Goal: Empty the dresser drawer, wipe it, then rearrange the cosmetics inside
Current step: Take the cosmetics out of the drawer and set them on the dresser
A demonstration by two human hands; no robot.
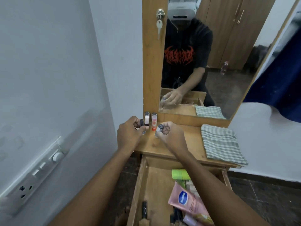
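While the drawer (147, 190) hangs open with a pink tube (189, 203) and more inside, emptying looks underway: the right hand (169, 133) grips a small bottle (158, 130) over the dresser top (184, 141); the left hand (130, 133) pinches loosely beside two standing bottles (150, 121), its contents unclear. Next, I reckon, the bottle is stood alongside them.

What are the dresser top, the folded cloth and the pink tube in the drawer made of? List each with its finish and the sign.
Dresser top: wood or wood laminate, smooth satin; grain lines show.
Folded cloth: woven fabric, matte; green-white check, soft folds.
Pink tube: probably soft plastic, slightly glossy; printed label, light sheen.
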